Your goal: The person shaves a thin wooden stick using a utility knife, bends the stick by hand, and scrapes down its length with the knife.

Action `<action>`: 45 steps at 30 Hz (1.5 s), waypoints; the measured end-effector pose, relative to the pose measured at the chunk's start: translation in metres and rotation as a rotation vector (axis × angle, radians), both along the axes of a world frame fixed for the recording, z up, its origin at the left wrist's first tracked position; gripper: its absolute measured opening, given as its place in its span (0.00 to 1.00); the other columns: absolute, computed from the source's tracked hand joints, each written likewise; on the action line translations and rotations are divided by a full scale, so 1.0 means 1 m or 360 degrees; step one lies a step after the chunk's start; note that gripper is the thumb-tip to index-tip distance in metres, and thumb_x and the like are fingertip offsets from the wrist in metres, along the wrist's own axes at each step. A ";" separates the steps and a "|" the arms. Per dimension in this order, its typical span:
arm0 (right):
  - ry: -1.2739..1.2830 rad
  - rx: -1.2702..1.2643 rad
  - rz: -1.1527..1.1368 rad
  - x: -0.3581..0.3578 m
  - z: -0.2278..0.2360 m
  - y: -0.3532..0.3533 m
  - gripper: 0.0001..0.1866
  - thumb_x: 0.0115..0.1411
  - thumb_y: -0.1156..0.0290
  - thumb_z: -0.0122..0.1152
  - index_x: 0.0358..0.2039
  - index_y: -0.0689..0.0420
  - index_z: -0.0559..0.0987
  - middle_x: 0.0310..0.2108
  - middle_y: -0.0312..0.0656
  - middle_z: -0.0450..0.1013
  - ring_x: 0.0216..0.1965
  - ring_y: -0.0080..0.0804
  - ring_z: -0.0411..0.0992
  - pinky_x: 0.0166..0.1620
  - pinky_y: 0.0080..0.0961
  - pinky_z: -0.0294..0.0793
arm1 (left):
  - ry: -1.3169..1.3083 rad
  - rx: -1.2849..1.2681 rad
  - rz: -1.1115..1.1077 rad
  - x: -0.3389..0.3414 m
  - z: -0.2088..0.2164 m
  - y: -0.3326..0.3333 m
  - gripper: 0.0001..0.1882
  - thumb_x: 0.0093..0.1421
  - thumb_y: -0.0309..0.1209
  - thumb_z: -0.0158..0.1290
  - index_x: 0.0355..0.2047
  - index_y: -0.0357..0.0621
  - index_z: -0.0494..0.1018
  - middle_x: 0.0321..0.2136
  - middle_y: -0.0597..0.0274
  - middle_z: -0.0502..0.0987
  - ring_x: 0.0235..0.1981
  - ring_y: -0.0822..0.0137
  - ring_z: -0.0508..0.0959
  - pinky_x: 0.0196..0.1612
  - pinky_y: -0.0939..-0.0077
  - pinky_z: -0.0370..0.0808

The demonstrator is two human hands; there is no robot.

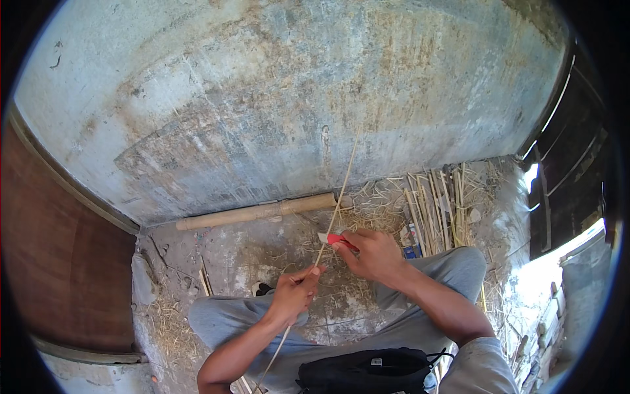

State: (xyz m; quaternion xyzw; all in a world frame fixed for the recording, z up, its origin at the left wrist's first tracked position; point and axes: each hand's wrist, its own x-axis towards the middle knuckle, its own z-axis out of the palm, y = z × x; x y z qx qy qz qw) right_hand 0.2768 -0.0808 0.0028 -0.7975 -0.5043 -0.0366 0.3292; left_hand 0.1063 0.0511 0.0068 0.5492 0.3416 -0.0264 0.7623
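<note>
A long, thin bamboo strip (348, 172) slants from my lap up toward the wall. My left hand (294, 295) is closed round it in a pinch, above my left shin. Just beyond those fingertips, my right hand (375, 255) grips a red-handled knife (336, 239). Its short, pale blade lies across the strip and seems to touch it. My fingers cover part of the handle. The strip's lower end runs past my left wrist toward the bottom edge of the picture.
A thick bamboo pole (256, 212) lies along the foot of the stained wall (262, 118). Split bamboo sticks (436, 210) are piled at the right, among curled shavings (377, 203) and a small blue packet (410, 251). A black bag (367, 369) rests on my lap between my crossed legs.
</note>
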 end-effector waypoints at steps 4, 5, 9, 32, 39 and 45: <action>-0.0026 0.0160 -0.0159 0.018 -0.002 0.001 0.12 0.59 0.61 0.62 0.31 0.58 0.81 0.22 0.46 0.75 0.22 0.48 0.76 0.25 0.41 0.75 | 0.0008 0.0025 -0.0034 -0.004 -0.002 -0.003 0.21 0.69 0.42 0.50 0.51 0.36 0.72 0.17 0.77 0.58 0.15 0.83 0.55 0.15 0.84 0.49; -0.0023 0.0162 -0.0165 0.026 -0.002 0.001 0.12 0.59 0.61 0.62 0.31 0.58 0.81 0.22 0.46 0.75 0.22 0.48 0.76 0.25 0.41 0.75 | 0.0051 0.0031 -0.0056 -0.005 0.000 -0.004 0.21 0.69 0.42 0.50 0.51 0.36 0.72 0.17 0.77 0.58 0.15 0.83 0.55 0.16 0.84 0.49; -0.0055 0.0178 -0.0267 0.041 0.003 -0.004 0.11 0.59 0.65 0.63 0.33 0.60 0.82 0.19 0.48 0.74 0.20 0.45 0.74 0.25 0.37 0.72 | 0.0101 0.0053 -0.0114 -0.004 0.005 -0.008 0.21 0.68 0.42 0.51 0.53 0.39 0.72 0.17 0.76 0.59 0.16 0.83 0.55 0.16 0.85 0.50; 0.0106 0.0051 0.0051 -0.002 0.003 -0.004 0.14 0.59 0.59 0.62 0.31 0.58 0.81 0.22 0.46 0.75 0.21 0.48 0.75 0.24 0.42 0.74 | 0.0043 0.0026 0.0019 0.000 -0.001 -0.001 0.21 0.68 0.41 0.52 0.52 0.38 0.72 0.18 0.75 0.62 0.15 0.83 0.58 0.15 0.85 0.54; 0.0043 0.0189 -0.0111 0.014 0.005 -0.004 0.12 0.59 0.61 0.63 0.32 0.58 0.81 0.22 0.47 0.75 0.22 0.48 0.76 0.24 0.40 0.75 | 0.0041 -0.0004 -0.0056 -0.006 0.001 -0.003 0.20 0.68 0.41 0.51 0.52 0.37 0.72 0.17 0.75 0.60 0.15 0.83 0.57 0.15 0.85 0.52; 0.0017 0.0263 -0.0275 0.037 0.010 -0.009 0.12 0.59 0.65 0.63 0.33 0.62 0.82 0.21 0.49 0.75 0.22 0.48 0.74 0.26 0.38 0.72 | 0.0044 -0.0020 -0.0105 -0.008 0.004 -0.008 0.22 0.68 0.42 0.52 0.53 0.38 0.73 0.17 0.77 0.61 0.16 0.85 0.57 0.16 0.87 0.52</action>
